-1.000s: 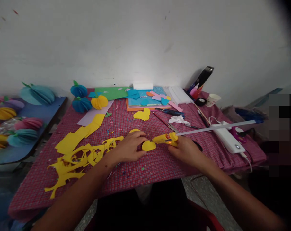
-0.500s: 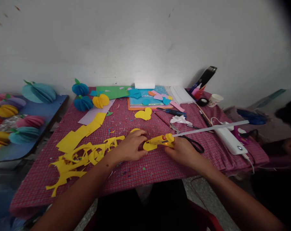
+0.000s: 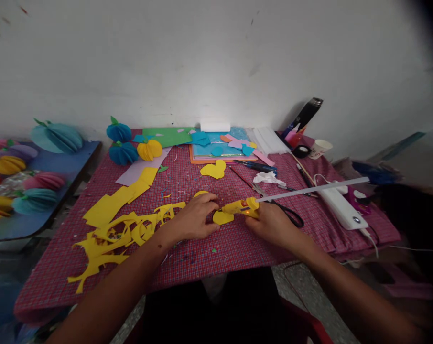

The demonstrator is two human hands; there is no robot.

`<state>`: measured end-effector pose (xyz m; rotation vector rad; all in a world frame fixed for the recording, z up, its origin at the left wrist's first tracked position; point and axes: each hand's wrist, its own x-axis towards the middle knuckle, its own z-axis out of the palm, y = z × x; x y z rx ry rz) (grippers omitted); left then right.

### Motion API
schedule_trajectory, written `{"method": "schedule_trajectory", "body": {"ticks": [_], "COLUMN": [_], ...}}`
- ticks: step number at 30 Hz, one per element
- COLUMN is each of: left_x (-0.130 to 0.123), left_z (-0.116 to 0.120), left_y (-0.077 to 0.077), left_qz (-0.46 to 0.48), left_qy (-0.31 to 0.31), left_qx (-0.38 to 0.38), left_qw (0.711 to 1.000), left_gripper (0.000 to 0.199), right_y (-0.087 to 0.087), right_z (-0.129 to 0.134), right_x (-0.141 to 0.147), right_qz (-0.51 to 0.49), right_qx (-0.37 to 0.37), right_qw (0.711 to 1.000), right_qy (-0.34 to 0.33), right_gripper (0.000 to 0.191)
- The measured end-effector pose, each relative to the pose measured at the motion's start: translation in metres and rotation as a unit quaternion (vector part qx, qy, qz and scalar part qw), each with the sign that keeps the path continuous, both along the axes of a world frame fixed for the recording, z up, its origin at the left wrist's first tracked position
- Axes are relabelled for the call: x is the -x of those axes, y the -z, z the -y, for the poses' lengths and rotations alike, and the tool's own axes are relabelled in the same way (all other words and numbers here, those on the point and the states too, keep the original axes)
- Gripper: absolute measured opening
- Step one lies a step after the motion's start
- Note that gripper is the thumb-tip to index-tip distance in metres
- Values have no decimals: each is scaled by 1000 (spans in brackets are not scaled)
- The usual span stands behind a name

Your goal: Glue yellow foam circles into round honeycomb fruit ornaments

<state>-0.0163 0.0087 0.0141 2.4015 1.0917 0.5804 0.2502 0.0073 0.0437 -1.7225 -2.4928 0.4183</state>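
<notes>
My right hand is wrapped round the handle of a yellow glue gun, which has a long clear glue stick poking out of its back. The gun's nozzle points left, over a yellow paper piece lying on the cloth. My left hand rests just left of that piece with its fingers curved and apart, and I see nothing held in it. Behind its fingers another yellow piece partly shows.
Yellow cut-out scraps spread at the left of the checked tablecloth. Farther back lie more yellow shapes, scissors and stacked paper. A white power strip and a paper cup stand right. Paper pumpkins sit back left.
Both hands and the glue gun have barely moved. At the far right edge, a dark shape, possibly a person, has shifted.
</notes>
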Motion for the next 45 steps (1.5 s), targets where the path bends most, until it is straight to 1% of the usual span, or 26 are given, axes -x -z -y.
{"method": "schedule_trajectory", "body": {"ticks": [4, 8, 16, 19, 24, 29, 33, 37, 45], "left_x": [0, 0, 0, 0, 0, 0, 1, 1, 1], "left_z": [0, 0, 1, 0, 0, 0, 0, -1, -1], "left_y": [0, -1, 0, 1, 2, 2, 4, 5, 4], "left_qz": [-5, 4, 8, 10, 9, 8, 15, 14, 13], "left_qy": [-1, 2, -1, -1, 3, 2, 1, -2, 0], "left_qx": [4, 3, 6, 5, 3, 4, 3, 4, 1], "left_qw": [1000, 1000, 1000, 1000, 1000, 1000, 1000, 1000, 1000], "left_gripper": [37, 33, 35, 36, 34, 35, 31, 30, 33], "right_y": [-1, -1, -7, -8, -9, -9, -12, -15, -9], "right_z": [-1, 0, 0, 0, 0, -2, -2, -2, -5], "right_x": [-2, -3, -5, -6, -8, -6, 0, 3, -9], "right_qz": [6, 0, 29, 20, 4, 24, 48, 49, 50], "right_qx": [6, 1, -12, -14, 2, 0, -10, -17, -21], "right_qw": [1000, 1000, 999, 999, 999, 1000, 999, 999, 998], "right_qy": [16, 16, 24, 28, 37, 16, 17, 16, 17], "right_gripper": [19, 19, 13, 12, 15, 17, 19, 20, 17]}}
